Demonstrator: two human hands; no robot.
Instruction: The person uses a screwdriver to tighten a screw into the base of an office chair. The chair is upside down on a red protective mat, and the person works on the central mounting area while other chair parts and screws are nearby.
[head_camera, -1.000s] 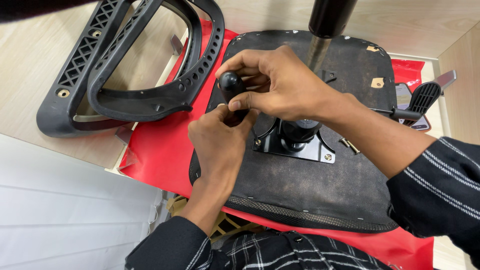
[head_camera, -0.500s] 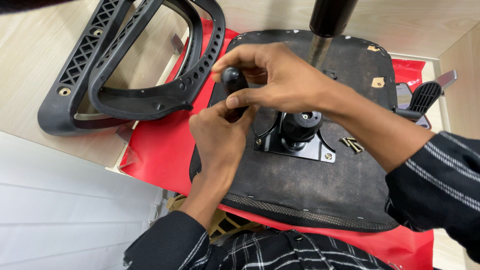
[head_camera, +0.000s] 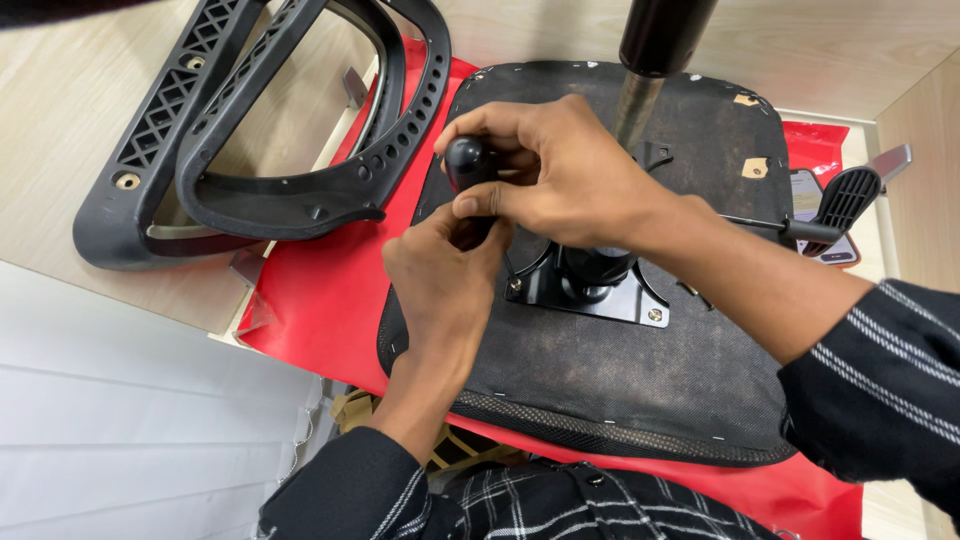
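At far left, 2 black plastic armrest frames (head_camera: 250, 150) lie nested on the pale wooden surface (head_camera: 60, 120), one ribbed with lattice webbing, the other pierced by a row of round holes. A red sheet (head_camera: 320, 290) lies under their right edge.

The left hand (head_camera: 440, 270) rises from below, fingers curled together beneath the black knob (head_camera: 468, 165); what its fingertips grip is hidden.

The knob is small, smooth, rounded and glossy, standing upright over the left edge of the upturned seat base (head_camera: 620, 370).

The right hand (head_camera: 545, 175) reaches in from the right, thumb and fingers pinched around the knob.

The seat base is dusty black fabric, bearing a bolted metal plate (head_camera: 590, 290) and a column (head_camera: 655, 50). A black lever paddle (head_camera: 840, 200) projects at far right.
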